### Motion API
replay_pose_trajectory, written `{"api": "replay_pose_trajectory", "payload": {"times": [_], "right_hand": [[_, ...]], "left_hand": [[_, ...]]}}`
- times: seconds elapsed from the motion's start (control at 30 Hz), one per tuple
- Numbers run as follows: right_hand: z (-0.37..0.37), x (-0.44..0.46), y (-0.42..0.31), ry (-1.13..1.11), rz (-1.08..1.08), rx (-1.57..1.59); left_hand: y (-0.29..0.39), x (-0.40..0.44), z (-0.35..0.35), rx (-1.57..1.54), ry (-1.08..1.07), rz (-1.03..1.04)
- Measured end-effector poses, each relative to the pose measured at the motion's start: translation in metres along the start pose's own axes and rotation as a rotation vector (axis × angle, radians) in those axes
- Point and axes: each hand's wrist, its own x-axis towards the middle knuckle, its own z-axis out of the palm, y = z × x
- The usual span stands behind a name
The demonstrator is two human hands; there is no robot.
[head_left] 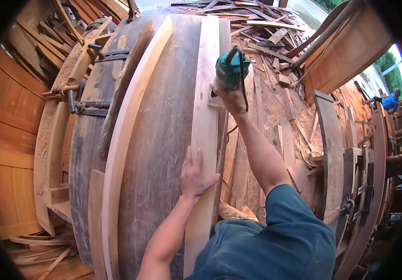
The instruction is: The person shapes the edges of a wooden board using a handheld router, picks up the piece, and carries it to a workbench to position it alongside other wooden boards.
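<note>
A long pale plank (204, 107) lies lengthwise on the grey wooden workbench (147, 135). My left hand (195, 176) rests flat on the plank's near half with its fingers stretched out. Further along, my right hand (230, 97) is closed round a teal corded power tool (232, 70) that looks like a router. The tool stands at the plank's right edge, its black cord hanging beside my wrist. My hand and the tool body hide the bit. Left of the plank, a second, slightly curved plank (131, 119) lies on the bench.
Clamps (72, 100) jut from the bench's left side. Wooden panels (5, 140) stand at far left. Scrap wood (275, 35) and shavings cover the ground ahead and to the right. A leaning panel (345, 51) and a person in blue (390, 101) are at right.
</note>
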Motion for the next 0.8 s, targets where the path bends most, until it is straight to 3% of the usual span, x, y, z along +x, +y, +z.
{"api": "replay_pose_trajectory", "payload": {"times": [0.47,0.8], "right_hand": [[0.003,0.07,0.02,0.045,-0.017,0.028],[0.003,0.108,0.019,-0.038,0.005,0.068]], "left_hand": [[0.001,0.004,0.001,0.018,-0.024,0.004],[0.001,0.004,0.003,0.024,-0.046,-0.027]]}}
